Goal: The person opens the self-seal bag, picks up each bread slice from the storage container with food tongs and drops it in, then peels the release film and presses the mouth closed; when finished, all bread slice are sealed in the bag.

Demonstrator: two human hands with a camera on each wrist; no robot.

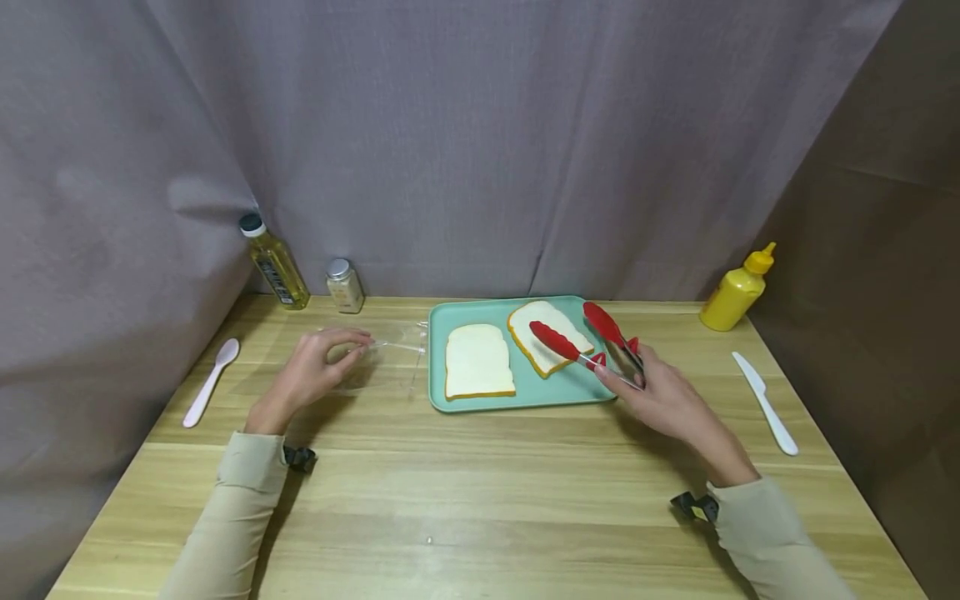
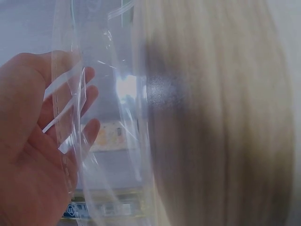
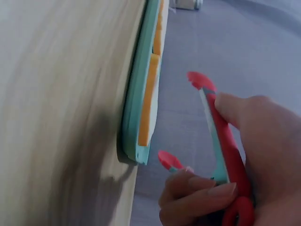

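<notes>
On the green tray, two bread slices.

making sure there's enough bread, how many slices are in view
2: one bread slice lies on the left part of the green tray, the other slice lies angled on its right, partly blocked from view by the red tongs.

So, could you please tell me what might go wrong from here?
The left hand holds the thin clear plastic bag near one edge, so it could slip or sag closed.

The right hand holds the red-tipped tongs with their tips apart, one appearing over the angled bread slice in the head view; closing them off-centre might let it slip, or push it against the tray rim.
</notes>
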